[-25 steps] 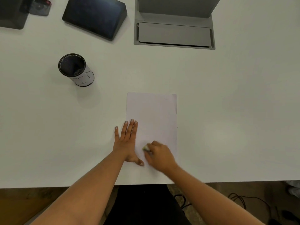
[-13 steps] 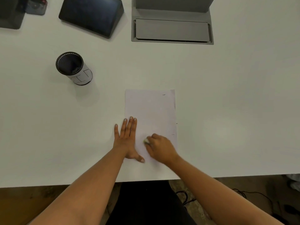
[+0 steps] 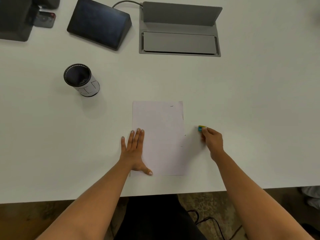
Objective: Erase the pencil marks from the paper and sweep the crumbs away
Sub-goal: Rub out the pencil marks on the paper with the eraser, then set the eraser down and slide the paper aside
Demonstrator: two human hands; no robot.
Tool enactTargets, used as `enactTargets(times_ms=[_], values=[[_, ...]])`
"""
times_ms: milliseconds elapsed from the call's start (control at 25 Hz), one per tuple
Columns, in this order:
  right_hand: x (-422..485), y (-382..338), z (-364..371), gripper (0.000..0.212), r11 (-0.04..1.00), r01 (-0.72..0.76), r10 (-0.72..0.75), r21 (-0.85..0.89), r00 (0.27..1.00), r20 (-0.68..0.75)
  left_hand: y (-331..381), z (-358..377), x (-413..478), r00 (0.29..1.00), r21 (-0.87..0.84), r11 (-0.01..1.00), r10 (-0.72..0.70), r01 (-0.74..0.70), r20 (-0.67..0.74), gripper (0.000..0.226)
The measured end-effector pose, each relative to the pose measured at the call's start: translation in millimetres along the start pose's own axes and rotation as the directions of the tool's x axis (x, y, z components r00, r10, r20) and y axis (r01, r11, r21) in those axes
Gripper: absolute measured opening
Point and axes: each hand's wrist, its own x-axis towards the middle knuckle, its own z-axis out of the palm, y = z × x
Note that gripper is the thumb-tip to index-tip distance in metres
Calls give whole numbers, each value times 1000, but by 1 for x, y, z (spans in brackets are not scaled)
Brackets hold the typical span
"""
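the paper (image 3: 159, 135) is pinned flat on the table (image 3: 259, 101) by the open left hand (image 3: 133, 149). the eraser (image 3: 201, 128) is pinched in the right hand (image 3: 212, 141), off the sheet's right edge. erasing seems paused; specks along that edge are judged left for sweeping next.

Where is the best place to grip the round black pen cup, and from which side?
Grip the round black pen cup around its white lower wall, fingers coming from the right, its side nearer the sheet. It stands upright and apart from everything else, and its open mouth offers only a thin rim.
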Motion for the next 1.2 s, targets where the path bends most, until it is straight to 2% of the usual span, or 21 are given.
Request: enactTargets(times_ms=[120,240,360,440,520,600,680,720,760,880,1000,1080,1200], values=[[12,1,-3,22,958,-95,140,271,978,-153,0,1,-1,1000,-10,1000,13,-13,-17,168],[15,-4,3,21,931,-73,166,357,957,-238,-1,4,2,999,-12,1000,17,-18,-46,169],[12,1,5,28,983,2,59,183,944,-325,-7,11,4,993,-30,998,53,-56,-102,168],[13,7,4,31,994,3,36,112,937,-349,-11,17,2,979,-76,991,96,-111,-180,161],[14,12,1,34,997,-6,37,82,922,-385,-12,23,-1,942,-201,967,83,-155,-326,145],[7,13,-2,32,999,46,-44,-4,916,-398,-7,26,-3,870,-336,929,-31,-156,-491,116],[-12,17,-1,25,988,126,-151,-92,919,-365,5,27,-3,758,-394,914,-187,-99,-624,85],[-26,20,0,23,980,152,-187,-131,925,-330,14,26,-3,714,-423,905,-272,-37,-645,78],[-40,24,2,21,971,152,-200,-183,939,-281,24,24,-4,701,-459,887,-358,49,-617,80],[-78,41,11,26,914,146,-209,-378,969,-133,47,15,-8,732,-569,780,-543,260,-411,100],[-103,56,14,38,902,209,-230,-378,973,-10,51,4,-9,749,-714,666,-582,216,-316,106],[-107,62,11,45,903,241,-238,-356,970,53,48,-3,-9,745,-795,589,-594,148,-302,100],[-105,64,4,53,885,268,-213,-381,960,181,38,-17,-15,672,-784,608,-635,129,-381,46]])
